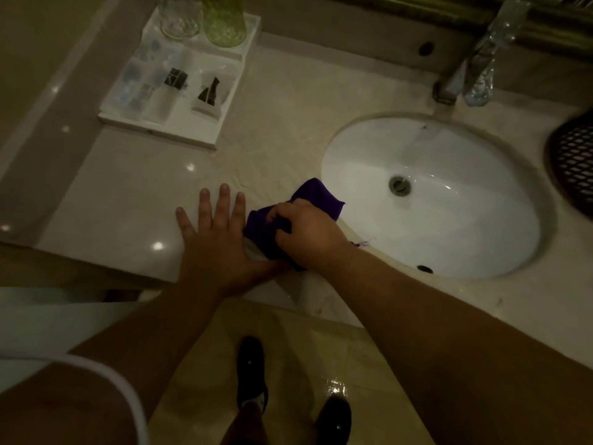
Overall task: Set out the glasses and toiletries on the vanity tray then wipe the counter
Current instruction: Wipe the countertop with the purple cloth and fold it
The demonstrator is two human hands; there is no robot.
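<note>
A purple cloth [316, 194] lies bunched on the beige counter [134, 194], just left of the sink. My right hand [305, 234] grips the cloth with curled fingers. My left hand [215, 232] rests flat on the counter beside it, fingers spread, its thumb reaching under the cloth's near edge. At the back left stands the white vanity tray [205, 136]. It carries a clear glass [179, 19], a green glass [224, 22], several small bottles [138, 88] and two wrapped toiletry packets [210, 94].
A white oval sink [449, 200] is set into the counter on the right, with a chrome tap [475, 59] behind it. A dark mesh basket [574, 168] sits at the far right edge. My shoes stand on the tiled floor below the counter's front edge.
</note>
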